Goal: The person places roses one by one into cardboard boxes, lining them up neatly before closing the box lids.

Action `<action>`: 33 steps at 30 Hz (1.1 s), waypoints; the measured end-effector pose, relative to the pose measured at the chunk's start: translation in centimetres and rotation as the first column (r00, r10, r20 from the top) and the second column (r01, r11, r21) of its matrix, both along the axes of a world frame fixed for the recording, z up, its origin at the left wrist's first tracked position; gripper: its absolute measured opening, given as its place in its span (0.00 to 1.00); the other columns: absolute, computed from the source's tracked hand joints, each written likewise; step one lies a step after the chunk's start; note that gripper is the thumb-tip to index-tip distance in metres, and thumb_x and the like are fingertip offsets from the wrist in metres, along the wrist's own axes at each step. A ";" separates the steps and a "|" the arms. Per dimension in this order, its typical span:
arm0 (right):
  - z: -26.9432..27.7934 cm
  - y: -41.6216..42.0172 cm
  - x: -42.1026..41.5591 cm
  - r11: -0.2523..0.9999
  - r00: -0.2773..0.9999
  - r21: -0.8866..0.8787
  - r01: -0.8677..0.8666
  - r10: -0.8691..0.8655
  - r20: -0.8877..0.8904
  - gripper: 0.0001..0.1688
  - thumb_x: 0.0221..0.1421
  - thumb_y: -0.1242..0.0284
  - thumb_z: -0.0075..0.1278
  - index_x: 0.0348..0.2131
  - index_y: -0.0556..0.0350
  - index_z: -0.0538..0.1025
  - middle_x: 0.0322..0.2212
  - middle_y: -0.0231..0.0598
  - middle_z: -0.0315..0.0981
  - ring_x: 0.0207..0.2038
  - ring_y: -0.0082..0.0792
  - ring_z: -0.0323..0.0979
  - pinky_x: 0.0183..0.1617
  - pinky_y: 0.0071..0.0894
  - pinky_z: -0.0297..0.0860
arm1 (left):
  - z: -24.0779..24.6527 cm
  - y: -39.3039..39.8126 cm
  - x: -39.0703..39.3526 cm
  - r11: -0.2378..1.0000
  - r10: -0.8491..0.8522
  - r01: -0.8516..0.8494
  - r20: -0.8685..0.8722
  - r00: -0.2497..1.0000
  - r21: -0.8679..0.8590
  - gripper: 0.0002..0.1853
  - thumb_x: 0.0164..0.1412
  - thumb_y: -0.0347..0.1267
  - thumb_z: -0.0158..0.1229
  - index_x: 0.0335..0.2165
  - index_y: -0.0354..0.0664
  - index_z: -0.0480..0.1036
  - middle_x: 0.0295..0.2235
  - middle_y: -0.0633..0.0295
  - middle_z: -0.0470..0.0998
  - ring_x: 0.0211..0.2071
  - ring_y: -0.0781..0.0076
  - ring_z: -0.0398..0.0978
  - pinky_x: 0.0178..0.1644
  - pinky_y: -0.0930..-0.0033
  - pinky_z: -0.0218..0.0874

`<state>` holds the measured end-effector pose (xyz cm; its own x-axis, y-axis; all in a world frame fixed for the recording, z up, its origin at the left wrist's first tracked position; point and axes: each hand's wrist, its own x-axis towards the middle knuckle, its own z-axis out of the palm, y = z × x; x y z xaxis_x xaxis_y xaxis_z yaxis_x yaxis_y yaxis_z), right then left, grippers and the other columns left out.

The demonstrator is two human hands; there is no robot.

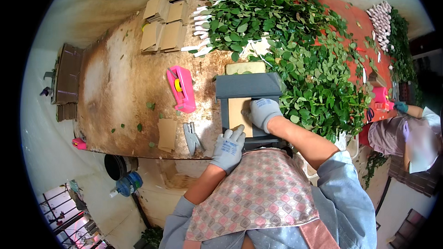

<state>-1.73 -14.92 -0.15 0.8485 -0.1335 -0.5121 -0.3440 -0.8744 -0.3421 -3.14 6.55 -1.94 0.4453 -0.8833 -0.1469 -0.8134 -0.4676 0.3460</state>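
A flat piece of brown cardboard [238, 109] lies in a dark grey stand with a ribbed raised back [247, 86], close in front of my apron. My left hand [228, 148], in a pale grey work glove, rests at the cardboard's near left corner with its fingertips on it and nothing visible in its grasp. Curled over the cardboard's right edge is my gloved right hand [264, 112], its thumb pointing left; whether it grips anything is hidden. Left of the stand lie a grey plier stapler [192, 138] and a few loose cardboard pieces [167, 134].
A pink tape dispenser [186, 90] stands left of the stand. Cardboard stacks [171, 36] sit at the back. Leafy cut stems [270, 17], several with white-wrapped heads, pile up behind and right. Another person [401, 131] works at the far right. A water jug [129, 183] is below the table.
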 end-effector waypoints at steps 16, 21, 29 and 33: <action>-8.5 -15.5 19.7 0.997 0.902 0.052 0.050 -0.068 0.426 0.22 0.54 0.75 0.48 0.49 0.58 0.75 0.48 0.57 0.75 0.51 0.56 0.74 0.55 0.47 0.70 | 0.2 -0.5 0.2 0.991 0.062 -0.065 -0.027 0.998 -0.120 0.20 0.49 0.32 0.58 0.43 0.42 0.76 0.55 0.60 0.73 0.38 0.62 0.70 0.40 0.59 0.60; -14.6 -14.6 25.3 0.978 0.954 -0.198 0.069 -0.007 0.299 0.19 0.60 0.70 0.47 0.49 0.53 0.77 0.48 0.46 0.77 0.50 0.46 0.76 0.49 0.45 0.75 | -0.1 -0.4 0.7 0.996 0.019 -0.022 -0.035 0.999 -0.083 0.22 0.48 0.36 0.62 0.45 0.45 0.77 0.55 0.62 0.73 0.38 0.62 0.71 0.42 0.58 0.61; -12.9 -13.5 23.1 0.899 0.930 -0.387 -0.203 0.301 0.212 0.14 0.58 0.69 0.50 0.41 0.50 0.83 0.44 0.42 0.79 0.44 0.42 0.79 0.41 0.43 0.76 | -0.7 0.2 0.8 0.999 -0.018 0.018 -0.001 1.000 -0.031 0.21 0.48 0.37 0.64 0.44 0.48 0.77 0.57 0.64 0.72 0.39 0.64 0.71 0.42 0.59 0.62; -3.2 -15.8 19.0 0.905 0.838 -0.330 -0.268 0.388 0.384 0.20 0.57 0.73 0.48 0.51 0.49 0.72 0.46 0.42 0.73 0.42 0.44 0.78 0.42 0.44 0.75 | -0.5 0.4 0.3 1.000 0.008 -0.008 0.017 1.000 -0.027 0.21 0.47 0.37 0.65 0.43 0.48 0.77 0.56 0.64 0.72 0.39 0.64 0.70 0.41 0.60 0.62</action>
<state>17.28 -30.68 -3.39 0.9902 0.1198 -0.0721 0.1091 -0.9843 -0.1385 -2.83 6.91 -2.47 0.4548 -0.8831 -0.1151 -0.8154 -0.4648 0.3451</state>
